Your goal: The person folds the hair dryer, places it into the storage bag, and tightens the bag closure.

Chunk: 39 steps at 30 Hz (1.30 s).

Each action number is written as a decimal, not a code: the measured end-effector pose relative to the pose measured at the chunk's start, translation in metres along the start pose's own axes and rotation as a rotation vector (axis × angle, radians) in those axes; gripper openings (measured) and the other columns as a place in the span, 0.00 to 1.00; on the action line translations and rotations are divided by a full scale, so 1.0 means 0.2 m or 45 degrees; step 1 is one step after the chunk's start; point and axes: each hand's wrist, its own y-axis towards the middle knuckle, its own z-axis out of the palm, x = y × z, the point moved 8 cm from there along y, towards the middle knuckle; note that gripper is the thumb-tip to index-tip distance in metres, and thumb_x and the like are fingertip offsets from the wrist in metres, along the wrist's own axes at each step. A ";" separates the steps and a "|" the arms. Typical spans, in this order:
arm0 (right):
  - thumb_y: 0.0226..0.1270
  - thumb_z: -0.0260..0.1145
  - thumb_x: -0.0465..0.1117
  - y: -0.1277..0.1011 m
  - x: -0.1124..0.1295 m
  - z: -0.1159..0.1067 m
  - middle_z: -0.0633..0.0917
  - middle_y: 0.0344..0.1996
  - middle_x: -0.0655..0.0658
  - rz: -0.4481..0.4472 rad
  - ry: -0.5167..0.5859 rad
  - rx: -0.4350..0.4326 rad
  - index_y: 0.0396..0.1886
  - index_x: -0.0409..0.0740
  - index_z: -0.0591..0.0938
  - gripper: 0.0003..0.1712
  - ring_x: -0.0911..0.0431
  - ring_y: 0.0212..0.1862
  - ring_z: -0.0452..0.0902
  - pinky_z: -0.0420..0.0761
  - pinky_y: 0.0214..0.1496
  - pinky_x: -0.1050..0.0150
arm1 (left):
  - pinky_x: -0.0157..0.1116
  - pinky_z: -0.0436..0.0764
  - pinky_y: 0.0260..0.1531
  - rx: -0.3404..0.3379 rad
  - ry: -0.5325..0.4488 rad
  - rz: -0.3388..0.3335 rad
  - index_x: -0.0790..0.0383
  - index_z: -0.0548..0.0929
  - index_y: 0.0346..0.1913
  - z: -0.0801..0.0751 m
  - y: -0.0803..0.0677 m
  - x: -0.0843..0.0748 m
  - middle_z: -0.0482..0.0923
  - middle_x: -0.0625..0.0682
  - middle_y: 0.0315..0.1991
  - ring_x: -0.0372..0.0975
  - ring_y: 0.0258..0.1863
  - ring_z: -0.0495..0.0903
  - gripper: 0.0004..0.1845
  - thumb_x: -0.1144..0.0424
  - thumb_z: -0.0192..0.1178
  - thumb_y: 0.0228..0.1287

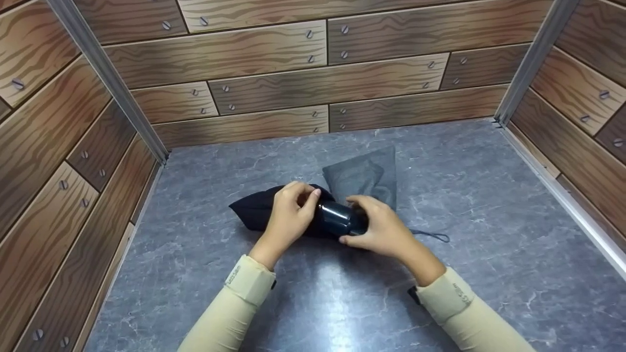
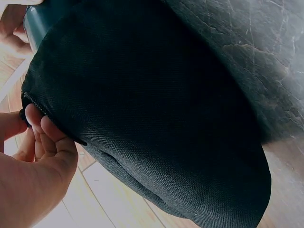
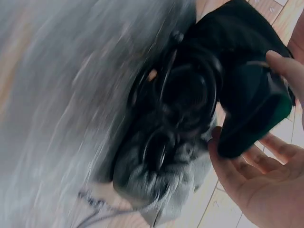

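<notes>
A black zippered fabric pouch (image 1: 257, 208) lies mid-table, its body filling much of the left wrist view. My left hand (image 1: 291, 210) pinches the pouch's edge beside the zipper (image 2: 37, 103), thumb against fingers. From the pouch's right end sticks out a glossy dark-green, cylinder-like device (image 1: 335, 219); its inner part is hidden by the fabric. With thumb and fingers spread round its dark outer end, my right hand (image 1: 381, 225) grips the device. A coiled black cord (image 3: 190, 90) shows beside it in the right wrist view, which is blurred; I cannot tell the device's exact kind.
Behind the hands a grey drawstring bag (image 1: 359, 171) lies flat, partly covered by the right hand. Its thin cord loop (image 1: 437, 237) extends right over the marbled grey table (image 1: 469, 195). Wood-patterned panels (image 1: 274, 93) with metal edge strips enclose the back and both sides.
</notes>
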 end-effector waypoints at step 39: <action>0.38 0.93 0.49 0.03 0.14 -0.05 0.91 0.35 0.50 0.023 0.266 -0.436 0.37 0.45 0.87 0.29 0.55 0.39 0.86 0.86 0.45 0.55 | 0.34 0.81 0.35 0.100 -0.167 0.094 0.63 0.88 0.39 0.08 -0.02 -0.19 0.84 0.51 0.34 0.36 0.33 0.80 0.06 0.67 0.64 0.75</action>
